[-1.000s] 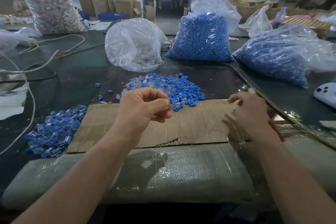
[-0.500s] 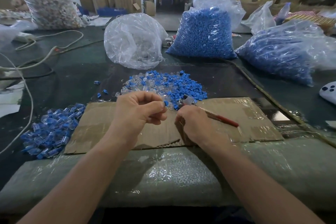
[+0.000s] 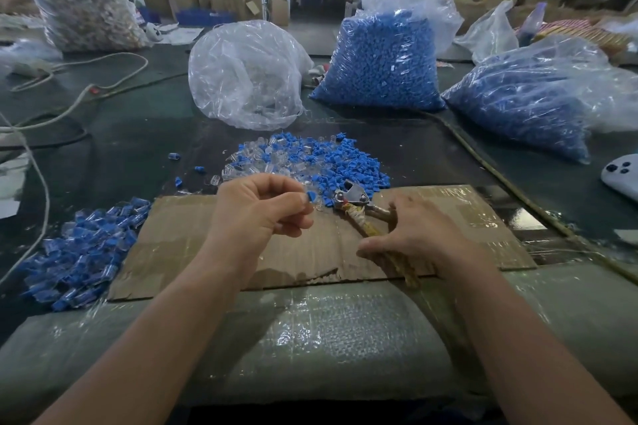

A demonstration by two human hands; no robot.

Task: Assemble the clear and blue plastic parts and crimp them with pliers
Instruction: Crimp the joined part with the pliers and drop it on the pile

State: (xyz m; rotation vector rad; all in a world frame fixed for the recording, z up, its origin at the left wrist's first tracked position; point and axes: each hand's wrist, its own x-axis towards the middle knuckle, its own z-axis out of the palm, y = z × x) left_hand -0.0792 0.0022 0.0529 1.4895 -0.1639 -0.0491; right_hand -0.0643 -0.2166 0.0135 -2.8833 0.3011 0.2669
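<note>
My left hand (image 3: 259,209) pinches a small blue and clear part (image 3: 311,197) between thumb and fingertips, just above the cardboard sheet (image 3: 193,252). The pliers (image 3: 350,197) point their metal jaws at that part, a few centimetres to its right. My right hand (image 3: 416,240) grips the spread handles, thumb beside the tape-wrapped one, which sticks out under the palm. A loose pile of blue and clear parts (image 3: 310,162) lies just behind both hands. A heap of joined blue and clear pieces (image 3: 79,252) sits left of the cardboard.
At the back stand a clear bag of clear parts (image 3: 245,76) and two bags of blue parts (image 3: 379,62) (image 3: 528,97). Cables (image 3: 69,103) run across the left. A white device (image 3: 621,176) lies far right. Bubble-wrap padding (image 3: 310,338) covers the near edge.
My right hand reached to the right, took the pliers and brought them to the middle. The handles now stand spread with the jaws near the part in my left hand, which barely moved.
</note>
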